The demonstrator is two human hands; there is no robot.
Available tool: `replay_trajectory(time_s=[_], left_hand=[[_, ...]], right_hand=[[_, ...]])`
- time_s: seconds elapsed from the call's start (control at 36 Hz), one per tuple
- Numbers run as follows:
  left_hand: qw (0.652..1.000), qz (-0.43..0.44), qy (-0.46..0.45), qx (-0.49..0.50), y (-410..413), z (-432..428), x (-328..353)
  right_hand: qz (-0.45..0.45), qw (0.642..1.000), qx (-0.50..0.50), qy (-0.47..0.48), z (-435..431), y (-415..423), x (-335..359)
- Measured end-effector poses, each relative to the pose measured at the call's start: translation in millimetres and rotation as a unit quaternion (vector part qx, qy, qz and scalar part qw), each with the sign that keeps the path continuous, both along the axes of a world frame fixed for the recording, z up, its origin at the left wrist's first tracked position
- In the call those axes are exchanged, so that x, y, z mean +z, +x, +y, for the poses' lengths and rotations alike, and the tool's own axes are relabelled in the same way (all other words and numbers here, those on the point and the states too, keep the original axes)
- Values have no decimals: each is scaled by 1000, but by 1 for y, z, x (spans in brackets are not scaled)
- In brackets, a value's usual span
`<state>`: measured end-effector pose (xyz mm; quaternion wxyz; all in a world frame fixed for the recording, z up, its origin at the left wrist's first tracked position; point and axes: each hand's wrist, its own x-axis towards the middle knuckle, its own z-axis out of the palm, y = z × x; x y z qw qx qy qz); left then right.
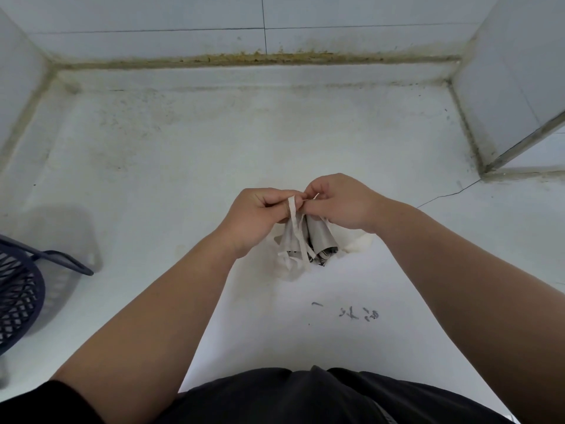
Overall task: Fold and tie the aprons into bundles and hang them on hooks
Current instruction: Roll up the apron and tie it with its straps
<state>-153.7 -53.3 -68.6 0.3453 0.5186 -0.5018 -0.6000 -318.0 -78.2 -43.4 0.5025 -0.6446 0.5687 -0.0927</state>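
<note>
A small folded apron bundle (318, 243), grey with a dark pattern at its lower edge, hangs between my two hands above a white counter (214, 154). White apron straps (296, 231) trail down from the top of the bundle. My left hand (260, 218) grips the bundle's top and pinches a strap. My right hand (342, 203) pinches the strap ends against the left hand's fingers. The knot itself is hidden between my fingers.
A dark blue lattice basket (18, 289) with a handle stands at the left edge. White tiled walls (275, 26) enclose the counter at the back and both sides, with a stained seam along the back. Dark scribbled marks (357, 313) lie on the near surface.
</note>
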Motion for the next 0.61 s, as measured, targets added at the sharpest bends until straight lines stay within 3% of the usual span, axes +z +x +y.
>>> replay_trajectory(time_s=[0.11,0.22,0.39,0.5,0.61], left_hand=[[999,39,27,28,-2,3,-4],[995,75,46,42,-2,4,-6],[992,94,61,57,-3,9,-6],[982,130,83,113,-7,10,-5],[955,207,118,178,-5,10,-9]], right_hand=[[10,1000,-4,2,0,4,-1],[-88,992,-59,73,2,4,0],[-309,902,-240,183,2,-4,-5],[-337,872,-331,127,7,-1,-8],[-285,889,-356,33,9,-1,-14]])
